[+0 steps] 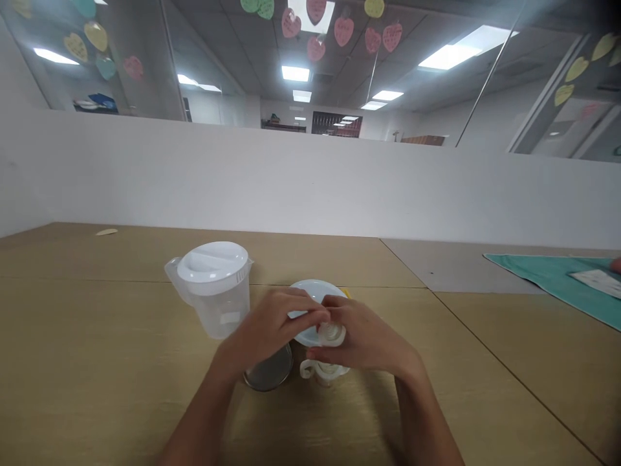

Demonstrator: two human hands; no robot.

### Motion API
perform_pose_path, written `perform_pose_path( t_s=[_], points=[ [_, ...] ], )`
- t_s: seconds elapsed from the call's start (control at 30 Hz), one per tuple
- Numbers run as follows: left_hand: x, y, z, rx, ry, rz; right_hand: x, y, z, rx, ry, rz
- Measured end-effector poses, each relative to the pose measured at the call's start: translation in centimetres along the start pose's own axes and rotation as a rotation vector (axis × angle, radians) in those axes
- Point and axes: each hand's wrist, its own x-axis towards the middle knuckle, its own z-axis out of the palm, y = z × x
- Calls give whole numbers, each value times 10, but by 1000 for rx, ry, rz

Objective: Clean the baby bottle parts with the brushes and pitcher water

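Note:
My right hand (366,336) curls round a small white round piece (332,334) with rings on its end; its exact kind I cannot make out. From the other side my left hand (276,323) reaches over, its fingertips pinched together at the top of that piece. Just below my right hand is another white item (324,371) with a curled part at its left, partly covered. Behind both hands lies a pale bluish-white round dish or lid (313,289). Under my left hand a dark round disc with a shiny rim (270,372) rests on the table.
A translucent white lidded pitcher (220,304) stands left of my hands, handle to the left. A teal cloth (538,272) with a pale sheet (599,282) lies far right, where another person's fingertip (615,265) shows. A white wall (310,188) bounds the tan table (121,362).

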Motion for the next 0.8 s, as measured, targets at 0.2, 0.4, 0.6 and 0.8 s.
perform_pose_path(
  t_s=[0.2, 0.4, 0.6, 0.8],
  points=[
    [-4, -31, 25, -167, 183, -87, -9, 7, 42, 59, 285, 57],
    [-55, -82, 121, -258, 353, 15, -26, 23, 110, 35, 382, 48],
    [-85, -89, 152, -212, 229, 98, -37, 23, 118, 261, 531, 242],
    [-80, -85, 169, -139, 243, -56, -36, 18, 120, 335, 648, 241]
  ],
)
